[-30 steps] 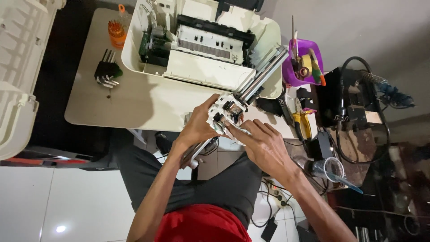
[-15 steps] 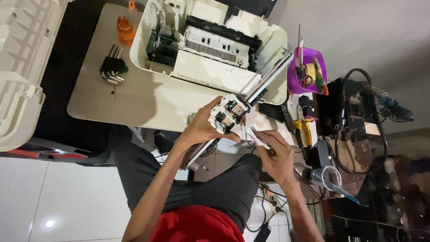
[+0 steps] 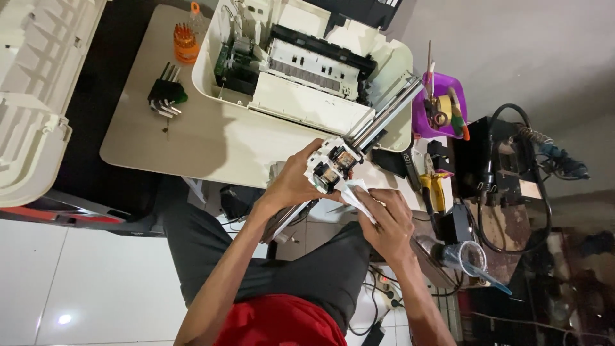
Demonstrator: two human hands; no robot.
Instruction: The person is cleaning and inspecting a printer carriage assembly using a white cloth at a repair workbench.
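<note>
Left hand [image 3: 291,186] is wrapped around the printer carriage assembly [image 3: 333,163], fingers curled on its near side, holding it clear of the table [image 3: 192,141] edge over the lap. The carriage rides on a long metal rail [image 3: 384,118] that runs up and right toward the open printer body [image 3: 301,77]. Right hand [image 3: 387,221] is pinching a folded white tissue [image 3: 355,192], thumb and fingers pressed together on it, tissue touching the carriage's near right side. Risks as I see them: the rail is long and gripped only at one end, so the far end could swing into the purple tray [image 3: 442,109] of tools or knock the printer shell. Rubbing too hard with the tissue could leave lint or smear residue on the exposed contacts; can't tell whether the tissue is wet. The assembly hangs over the lap, not the table, so a slipped grip likely drops it to the floor. Hex key set [image 3: 166,96] and orange screwdriver holder [image 3: 186,41] sit far left, well apart, no hazard.
</note>
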